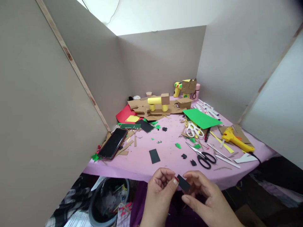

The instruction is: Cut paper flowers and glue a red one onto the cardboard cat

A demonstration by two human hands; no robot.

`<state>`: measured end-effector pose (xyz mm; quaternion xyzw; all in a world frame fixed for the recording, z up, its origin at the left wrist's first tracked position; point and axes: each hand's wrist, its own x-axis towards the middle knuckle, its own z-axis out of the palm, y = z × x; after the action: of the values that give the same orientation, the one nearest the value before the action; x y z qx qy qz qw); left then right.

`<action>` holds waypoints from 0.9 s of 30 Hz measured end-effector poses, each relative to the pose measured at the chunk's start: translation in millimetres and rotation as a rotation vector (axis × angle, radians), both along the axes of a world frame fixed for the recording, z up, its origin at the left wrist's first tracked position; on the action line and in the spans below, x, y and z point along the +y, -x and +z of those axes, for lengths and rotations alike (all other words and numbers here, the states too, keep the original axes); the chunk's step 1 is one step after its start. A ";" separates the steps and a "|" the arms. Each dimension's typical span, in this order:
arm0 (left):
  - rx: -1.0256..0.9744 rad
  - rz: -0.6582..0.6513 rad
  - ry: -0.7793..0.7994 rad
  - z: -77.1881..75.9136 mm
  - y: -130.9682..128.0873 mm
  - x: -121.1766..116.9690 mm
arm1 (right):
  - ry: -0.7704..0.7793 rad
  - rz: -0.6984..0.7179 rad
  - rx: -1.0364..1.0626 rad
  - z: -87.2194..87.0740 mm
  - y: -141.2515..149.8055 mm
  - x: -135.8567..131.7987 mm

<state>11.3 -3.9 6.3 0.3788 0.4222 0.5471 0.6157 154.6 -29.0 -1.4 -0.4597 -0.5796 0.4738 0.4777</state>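
Pinching small black paper rectangle (184, 184) in left hand (163, 186) by pink-clothed table (169, 146)'s six o'clock edge; parting right hand (203, 192)'s thumb and fingers beside it, perhaps touching. Seemingly done: two notched black paper pieces (193, 163), five o'clock. Left plain: larger black paper rectangle (154, 156), seven o'clock.

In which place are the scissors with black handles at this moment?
In the head view, the black-handled scissors lie right of centre on the pink cloth, beyond the right hand, with two small black scraps just to their left.
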 end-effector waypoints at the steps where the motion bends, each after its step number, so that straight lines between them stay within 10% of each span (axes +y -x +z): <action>1: -0.005 0.000 -0.001 0.5 -0.1 -0.9 | 0.003 -0.014 0.005 0.0 0.1 -0.4; 15: 0.385 -0.052 -0.320 11.7 4.2 -16.1 | 0.320 0.088 0.388 12.6 -2.8 7.3; 27: 0.248 -0.184 -0.079 3.2 2.8 -11.0 | 0.175 0.108 0.103 12.7 -2.0 4.5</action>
<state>8.5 -14.9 9.5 0.5046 0.4365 0.4535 0.5909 156.5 -24.5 11.3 -0.4428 -0.5346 0.5706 0.4388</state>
